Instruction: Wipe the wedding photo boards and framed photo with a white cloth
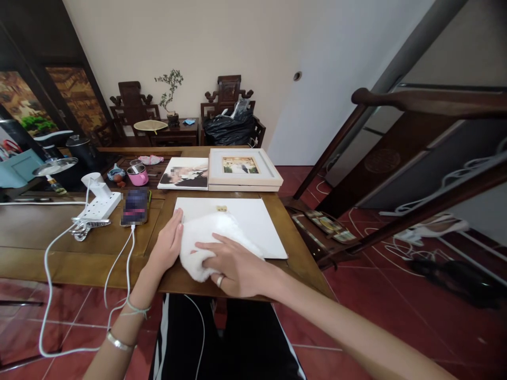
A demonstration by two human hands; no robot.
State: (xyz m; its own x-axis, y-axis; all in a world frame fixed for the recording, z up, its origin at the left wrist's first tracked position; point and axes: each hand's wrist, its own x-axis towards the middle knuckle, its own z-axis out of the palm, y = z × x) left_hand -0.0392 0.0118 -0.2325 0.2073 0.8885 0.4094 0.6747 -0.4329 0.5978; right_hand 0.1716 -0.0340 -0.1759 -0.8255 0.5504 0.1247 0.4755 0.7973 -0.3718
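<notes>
A white fluffy cloth [214,232] lies on a white flat board [253,221] near the front edge of the wooden table [59,237]. My right hand [233,266], with a ring on one finger, lies flat on the cloth's near end with its fingers stretched out. My left hand [168,243] rests at the board's left edge, fingers together and extended, touching the side of the cloth. Neither hand grips anything.
Behind the board lie a framed picture [242,168] and an unframed print [185,173]. A phone [135,207] on a white cable, a power strip [100,205], a pink pot [138,175] and small dishes sit to the left. Carved chairs stand at the wall; a dark wooden frame leans at right.
</notes>
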